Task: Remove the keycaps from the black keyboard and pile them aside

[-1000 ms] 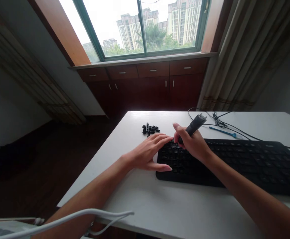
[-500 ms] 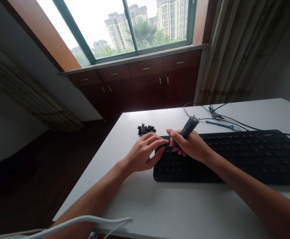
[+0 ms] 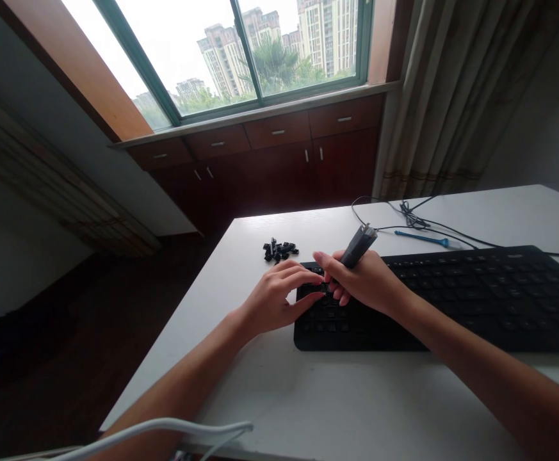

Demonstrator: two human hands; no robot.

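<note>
A black keyboard (image 3: 471, 288) lies on the white table, with bare key positions at its left end. My right hand (image 3: 363, 276) is closed around a dark grey, stick-like tool (image 3: 359, 246) held at a slant; the tool's upper end looks ragged and pale. Its lower end is hidden behind my fingers, over the keyboard's left part. My left hand (image 3: 283, 298) rests at the keyboard's left end, thumb and index finger stretched toward the right fingertips with a gap between them. Just beyond it sits a small pile of loose black keycaps (image 3: 280, 250).
A blue stick-shaped tool (image 3: 422, 239) lies behind the keyboard, beside a bundled black cable (image 3: 411, 214). A white cable (image 3: 173, 424) crosses above my left forearm at the front. The white table (image 3: 356, 397) ends at a left edge; drawers (image 3: 278, 132) stand beyond it.
My left thumb has shifted right, nearer the right fingertips. The right hand and its dark tool have moved slightly left. The view has shifted a little.
</note>
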